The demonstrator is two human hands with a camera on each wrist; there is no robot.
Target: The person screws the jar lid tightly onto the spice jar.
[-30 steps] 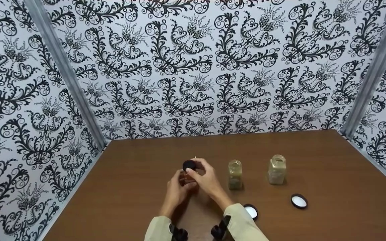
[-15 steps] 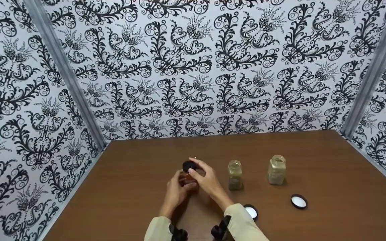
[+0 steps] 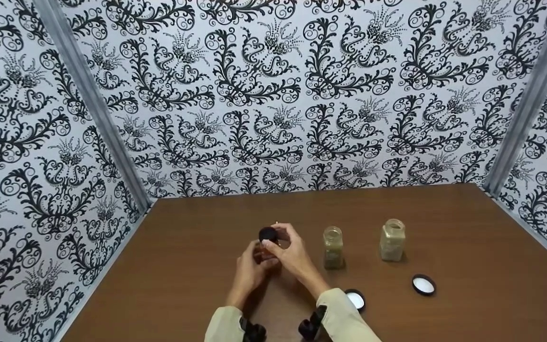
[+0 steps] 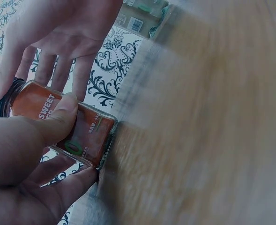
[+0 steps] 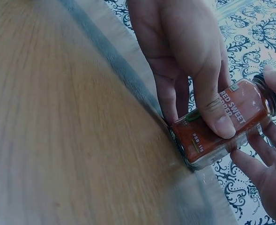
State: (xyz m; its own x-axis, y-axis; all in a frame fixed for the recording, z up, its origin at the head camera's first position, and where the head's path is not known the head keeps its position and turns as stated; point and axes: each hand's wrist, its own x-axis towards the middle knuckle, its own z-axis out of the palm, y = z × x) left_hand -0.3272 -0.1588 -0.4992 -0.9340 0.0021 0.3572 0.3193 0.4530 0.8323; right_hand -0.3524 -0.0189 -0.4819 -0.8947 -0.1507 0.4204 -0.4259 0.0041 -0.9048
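A left wall panel (image 3: pixel 36 156) with black scrollwork on white meets a grey corner strip (image 3: pixel 97 109); beyond it the similarly patterned back wall (image 3: pixel 273 95) rises behind a brown wooden tabletop (image 3: pixel 197 247). At the lower middle, a pale left sleeve (image 3: pixel 223 325) with a black wrist device (image 3: pixel 254 332) leads to the left hand (image 3: pixel 249 274), its fingers and thumb clamped on the pepper jar (image 4: pixel 88 132). This jar, upright at the middle of the tabletop, holds orange-red contents behind clear walls; part of its label reads "SWEET". The left thumb lies across the label. Whether the base touches the wood cannot be told with certainty. A black cap (image 3: pixel 268 234) sits on the jar's mouth; the right hand (image 3: pixel 295 252) pinches it between thumb and fingers, the thumb at the near side. A second black wrist device (image 3: pixel 308 328) and a pale right sleeve (image 3: pixel 347 316) follow below. Right of the hands stands a narrow jar (image 3: pixel 333 251), uncapped, with greenish contents; nearer the viewer, partly covered by the right sleeve, a black lid (image 3: pixel 356 301) shows its white inside. Farther right stand a wider uncapped jar (image 3: pixel 392 244) with pale, dull contents and, in front of it, another upturned lid (image 3: pixel 424 285), also white within. A second grey strip (image 3: pixel 525 104) closes the right side.
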